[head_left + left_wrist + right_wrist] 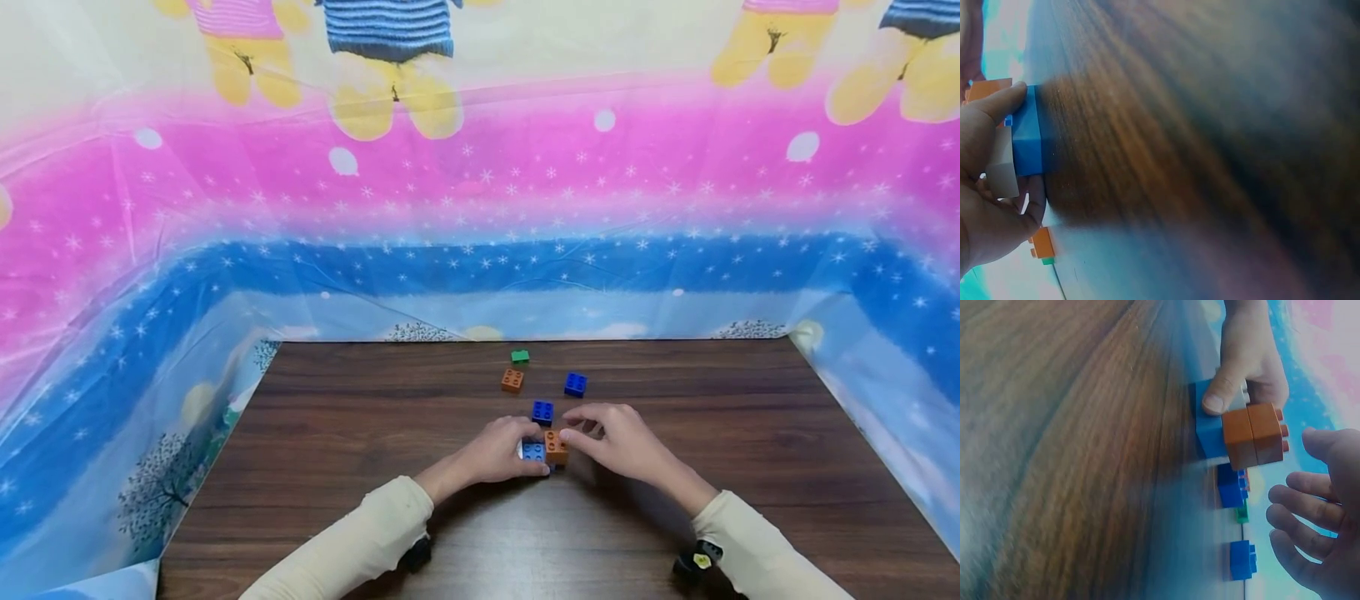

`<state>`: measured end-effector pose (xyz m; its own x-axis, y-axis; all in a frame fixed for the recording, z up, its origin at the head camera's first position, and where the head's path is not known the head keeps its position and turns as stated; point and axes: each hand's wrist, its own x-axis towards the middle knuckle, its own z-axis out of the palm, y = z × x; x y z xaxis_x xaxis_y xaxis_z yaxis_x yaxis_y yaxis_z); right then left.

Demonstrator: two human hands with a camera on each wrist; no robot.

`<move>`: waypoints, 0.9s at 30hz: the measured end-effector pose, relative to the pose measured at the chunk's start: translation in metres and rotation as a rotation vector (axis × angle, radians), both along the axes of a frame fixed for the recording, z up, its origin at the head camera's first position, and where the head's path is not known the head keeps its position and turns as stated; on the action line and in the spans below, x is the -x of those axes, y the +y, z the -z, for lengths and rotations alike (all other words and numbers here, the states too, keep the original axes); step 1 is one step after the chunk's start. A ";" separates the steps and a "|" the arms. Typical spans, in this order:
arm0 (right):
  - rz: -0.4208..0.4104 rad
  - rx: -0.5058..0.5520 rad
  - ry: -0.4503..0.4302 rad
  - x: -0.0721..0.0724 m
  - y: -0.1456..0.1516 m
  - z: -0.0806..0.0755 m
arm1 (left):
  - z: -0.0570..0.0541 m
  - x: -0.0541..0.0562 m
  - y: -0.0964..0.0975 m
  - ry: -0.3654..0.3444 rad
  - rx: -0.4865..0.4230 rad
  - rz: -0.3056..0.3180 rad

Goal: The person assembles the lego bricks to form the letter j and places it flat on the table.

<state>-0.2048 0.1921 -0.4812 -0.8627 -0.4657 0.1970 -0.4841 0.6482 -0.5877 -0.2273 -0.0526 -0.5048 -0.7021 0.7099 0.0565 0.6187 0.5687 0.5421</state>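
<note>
My left hand (497, 450) grips a small stack of toy building bricks on the table. Its thumb presses the side of the long blue brick (1027, 139) at the bottom, and the fingers lie behind. On top are a pale grey-white brick (1001, 164) and, toward the right end, orange bricks (1252, 434), two layers high. Light blue studs (533, 452) show beside the orange in the head view. Just right of the stack, my right hand (621, 437) hovers with loosely bent, spread fingers. In the right wrist view a gap separates it from the orange bricks.
Beyond the hands lie loose bricks: a dark blue one (543, 412) close to the stack, another dark blue brick (575, 384), an orange brick (512, 380) and a small green brick (520, 357). A printed cloth (480, 267) surrounds the brown wooden table (360, 383).
</note>
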 end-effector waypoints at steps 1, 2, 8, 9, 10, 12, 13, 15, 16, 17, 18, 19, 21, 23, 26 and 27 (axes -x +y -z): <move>0.006 0.002 0.003 0.001 0.001 0.000 | 0.000 0.000 0.000 0.004 -0.001 -0.001; 0.011 0.004 0.009 0.003 0.002 0.000 | 0.000 0.000 0.000 0.008 -0.001 -0.002; 0.059 -0.011 0.018 0.010 0.006 0.003 | 0.000 0.001 -0.001 0.012 0.002 -0.009; 0.065 -0.012 0.015 0.012 0.006 0.004 | 0.000 0.000 -0.001 0.011 0.003 -0.010; 0.069 -0.013 0.016 0.013 0.006 0.006 | 0.000 0.000 -0.001 0.011 0.003 -0.009; 0.078 -0.006 0.016 0.016 0.006 0.009 | 0.001 0.000 -0.002 0.011 0.002 -0.009; 0.083 -0.001 0.011 0.018 0.006 0.011 | 0.001 0.000 -0.002 0.013 0.002 -0.009; 0.092 0.007 0.002 0.022 0.005 0.014 | 0.001 0.000 -0.002 0.014 0.000 -0.008; 0.097 0.009 -0.002 0.024 0.004 0.016 | 0.001 0.000 -0.002 0.013 0.000 -0.007; 0.099 0.012 -0.007 0.026 0.004 0.017 | 0.001 0.000 -0.002 0.013 0.001 -0.007; 0.101 0.015 -0.014 0.027 0.003 0.018 | 0.000 -0.001 -0.002 0.011 0.002 -0.009; 0.100 0.014 -0.017 0.029 0.003 0.020 | 0.000 -0.001 -0.002 0.009 0.003 -0.010; 0.099 0.013 -0.020 0.032 0.001 0.022 | -0.001 -0.001 -0.002 0.003 0.008 -0.010; 0.097 0.014 -0.022 0.034 0.000 0.025 | -0.002 -0.002 -0.002 -0.001 0.011 -0.012; 0.091 0.020 -0.032 0.037 -0.004 0.026 | -0.003 -0.003 -0.002 -0.005 0.011 -0.012; 0.091 0.021 -0.037 0.037 -0.005 0.027 | -0.004 -0.003 -0.002 -0.007 0.010 -0.013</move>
